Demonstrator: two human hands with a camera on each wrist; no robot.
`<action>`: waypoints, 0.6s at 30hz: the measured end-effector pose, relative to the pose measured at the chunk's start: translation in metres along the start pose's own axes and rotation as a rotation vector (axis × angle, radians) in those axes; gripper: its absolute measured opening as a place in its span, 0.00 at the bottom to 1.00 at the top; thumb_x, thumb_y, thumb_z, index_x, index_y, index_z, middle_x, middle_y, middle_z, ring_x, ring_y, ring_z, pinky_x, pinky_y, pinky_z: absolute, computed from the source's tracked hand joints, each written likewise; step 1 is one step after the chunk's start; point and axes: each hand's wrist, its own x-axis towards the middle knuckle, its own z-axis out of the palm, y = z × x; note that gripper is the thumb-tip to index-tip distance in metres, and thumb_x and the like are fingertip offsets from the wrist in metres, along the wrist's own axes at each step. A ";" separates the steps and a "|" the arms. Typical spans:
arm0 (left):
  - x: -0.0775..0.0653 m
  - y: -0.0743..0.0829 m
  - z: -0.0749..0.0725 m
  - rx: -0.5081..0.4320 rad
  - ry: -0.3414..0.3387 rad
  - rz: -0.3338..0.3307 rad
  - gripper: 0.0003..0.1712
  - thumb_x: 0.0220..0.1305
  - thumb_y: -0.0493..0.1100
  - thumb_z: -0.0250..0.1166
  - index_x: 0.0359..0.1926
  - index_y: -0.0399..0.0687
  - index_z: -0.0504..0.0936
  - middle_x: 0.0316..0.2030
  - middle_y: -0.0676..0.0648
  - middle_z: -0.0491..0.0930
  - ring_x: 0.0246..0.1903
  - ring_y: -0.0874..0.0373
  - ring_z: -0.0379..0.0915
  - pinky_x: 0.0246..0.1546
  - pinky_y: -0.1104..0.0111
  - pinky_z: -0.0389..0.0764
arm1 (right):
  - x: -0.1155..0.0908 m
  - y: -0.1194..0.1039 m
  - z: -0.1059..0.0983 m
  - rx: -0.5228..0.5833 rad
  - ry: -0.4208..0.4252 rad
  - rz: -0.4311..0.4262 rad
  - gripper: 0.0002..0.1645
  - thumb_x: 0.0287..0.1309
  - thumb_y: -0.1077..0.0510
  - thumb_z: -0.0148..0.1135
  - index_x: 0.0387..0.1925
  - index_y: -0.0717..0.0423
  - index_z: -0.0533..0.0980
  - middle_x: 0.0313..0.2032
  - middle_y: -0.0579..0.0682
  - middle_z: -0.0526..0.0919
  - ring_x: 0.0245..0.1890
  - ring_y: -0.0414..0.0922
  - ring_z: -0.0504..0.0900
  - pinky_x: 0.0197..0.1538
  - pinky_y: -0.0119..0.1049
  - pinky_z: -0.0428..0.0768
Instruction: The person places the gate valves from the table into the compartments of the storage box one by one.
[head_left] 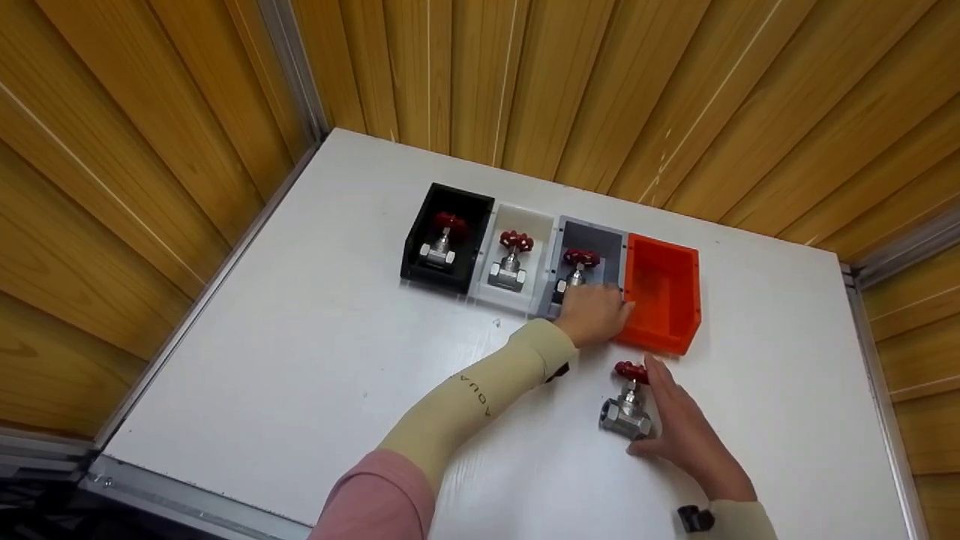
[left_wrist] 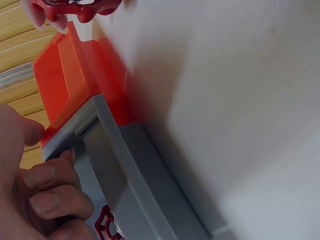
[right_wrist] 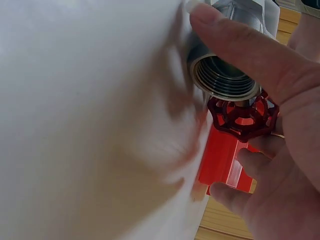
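My left hand (head_left: 595, 313) is at the front of the grey bin (head_left: 596, 231), beside the orange bin (head_left: 664, 341). In the left wrist view its fingers (left_wrist: 60, 200) curl inside the grey bin and the thumb lies at the edge where both bins meet, pinching the rim. A gate valve with a red handwheel (head_left: 581, 258) sits in the grey bin, partly hidden by that hand. My right hand (head_left: 686, 431) holds another metal gate valve (head_left: 626, 416) in front of the orange bin, thumb across its body. Its threaded opening (right_wrist: 225, 77) and red handwheel (right_wrist: 243, 117) show in the right wrist view.
A black bin (head_left: 420, 266) and a white bin (head_left: 525, 217) stand left of the grey one in a joined row, each with a red-wheeled valve inside. No valve shows inside the orange bin. Wood-patterned walls (head_left: 525, 82) enclose the white table (head_left: 300, 337).
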 end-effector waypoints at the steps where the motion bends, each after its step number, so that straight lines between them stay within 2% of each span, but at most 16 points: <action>1: 0.000 0.000 0.000 -0.006 -0.001 0.000 0.27 0.73 0.65 0.38 0.31 0.56 0.74 0.22 0.56 0.71 0.21 0.62 0.69 0.20 0.70 0.72 | -0.001 0.000 0.000 -0.001 -0.001 0.006 0.88 0.23 0.49 0.86 0.76 0.38 0.32 0.77 0.56 0.42 0.72 0.63 0.51 0.66 0.64 0.60; 9: 0.001 0.001 -0.001 -0.021 0.016 0.007 0.29 0.72 0.65 0.40 0.20 0.56 0.69 0.18 0.56 0.66 0.17 0.63 0.66 0.15 0.70 0.69 | -0.006 -0.001 0.001 0.011 0.037 -0.049 0.77 0.31 0.55 0.83 0.76 0.49 0.42 0.76 0.60 0.47 0.73 0.62 0.51 0.70 0.61 0.56; 13: 0.001 0.003 -0.001 -0.020 0.002 -0.002 0.29 0.72 0.66 0.40 0.20 0.57 0.68 0.17 0.56 0.65 0.18 0.62 0.66 0.16 0.70 0.69 | -0.005 -0.003 0.002 0.000 0.026 -0.023 0.75 0.32 0.55 0.83 0.76 0.52 0.42 0.75 0.59 0.49 0.73 0.61 0.54 0.69 0.60 0.58; 18: 0.004 0.005 0.000 -0.032 -0.005 -0.011 0.28 0.71 0.66 0.43 0.21 0.57 0.72 0.18 0.56 0.69 0.20 0.62 0.70 0.19 0.68 0.72 | -0.004 -0.004 0.003 -0.033 0.043 -0.023 0.74 0.31 0.58 0.82 0.74 0.58 0.44 0.73 0.60 0.56 0.70 0.60 0.60 0.67 0.59 0.62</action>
